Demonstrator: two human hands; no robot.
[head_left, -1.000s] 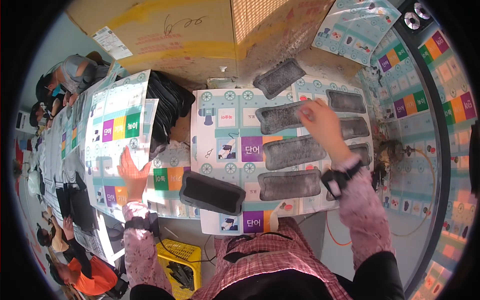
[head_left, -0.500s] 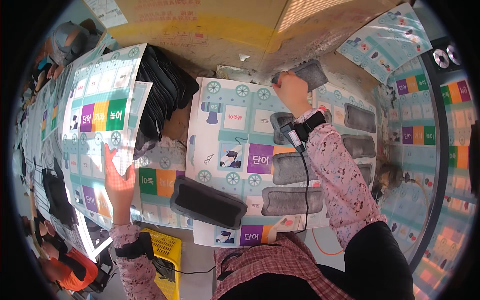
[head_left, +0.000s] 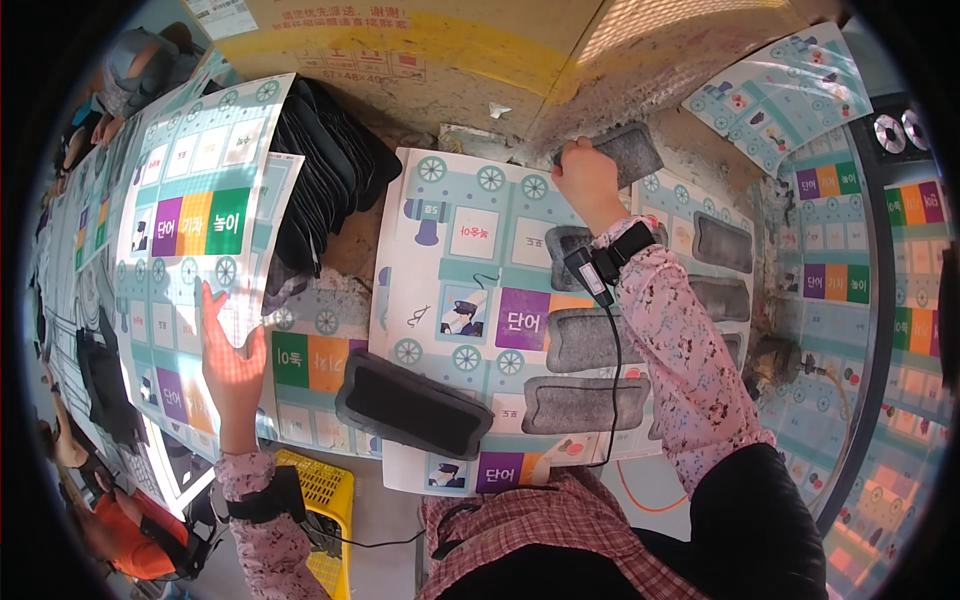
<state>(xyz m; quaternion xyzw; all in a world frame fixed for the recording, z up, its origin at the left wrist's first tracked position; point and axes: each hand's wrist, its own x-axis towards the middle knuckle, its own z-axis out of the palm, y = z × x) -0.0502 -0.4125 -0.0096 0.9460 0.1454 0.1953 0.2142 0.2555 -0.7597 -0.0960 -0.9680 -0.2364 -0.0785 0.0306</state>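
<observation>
My right hand (head_left: 588, 180) reaches to the far side of the table, its fingers closed on the left end of a dark grey fuzzy pad (head_left: 634, 152). Below it, several similar grey pads (head_left: 583, 405) lie on a printed sheet (head_left: 425, 270) with wheels, a police figure and coloured blocks. My left hand (head_left: 232, 350) has its fingers apart against a large bent printed sheet (head_left: 185, 230) on the left and holds nothing. Between my hands, a black tray-like pad with a raised rim (head_left: 415, 405) lies slantwise across the sheets.
A stack of black pads (head_left: 325, 170) stands behind the bent sheet. A cardboard box (head_left: 480, 60) borders the far side. At my lower left is a yellow plastic basket (head_left: 335, 492); a black cable (head_left: 618, 385) hangs from my right wrist. More printed sheets (head_left: 780, 90) lie at right.
My left hand has shifted slightly left along the bent sheet. The right hand keeps its hold on the grey pad, nearly in the same place. The whole view has moved a little.
</observation>
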